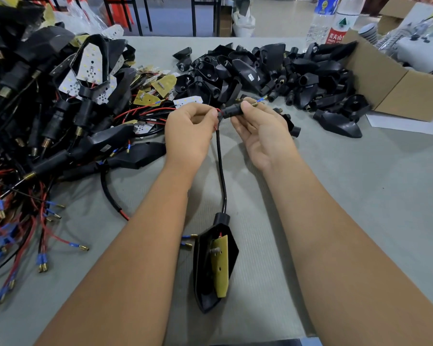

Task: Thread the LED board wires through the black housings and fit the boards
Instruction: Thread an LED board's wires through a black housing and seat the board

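**Wire pinched at the stem's mouth**

The left hand (189, 132) pinched the red wire (145, 110) just beside the small black stem (232, 111), which the right hand (260, 131) gripped between thumb and fingers (246, 106); its sleeved cable (220, 166) ran down to a black housing (214, 265) lying on the bench (360, 196), LED board (220, 265) tilted inside.

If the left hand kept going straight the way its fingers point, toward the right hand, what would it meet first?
Probably the small black stem piece pinched by the right hand. The left hand pinches the wires right at its end, so almost no gap remains, though depth is unclear.
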